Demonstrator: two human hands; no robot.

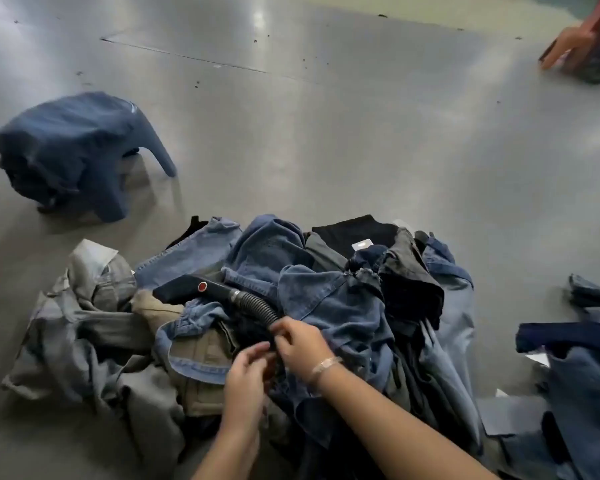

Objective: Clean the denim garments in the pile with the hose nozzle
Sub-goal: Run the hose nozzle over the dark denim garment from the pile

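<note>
At far left one blue denim garment (80, 150) is lying apart on the grey floor (326, 133), while the pile of denim garments (257, 306) is spreading across the middle with the one black hose nozzle (187, 288) resting on top, its ribbed hose (257, 304) running under the cloth. Two hands are reaching in palm down: the left hand (248, 372) and right hand (302, 344), fingers curled, are pinching dark fabric at the hose's end. Another person's hand (565, 46) is touching the floor at far right.
</note>
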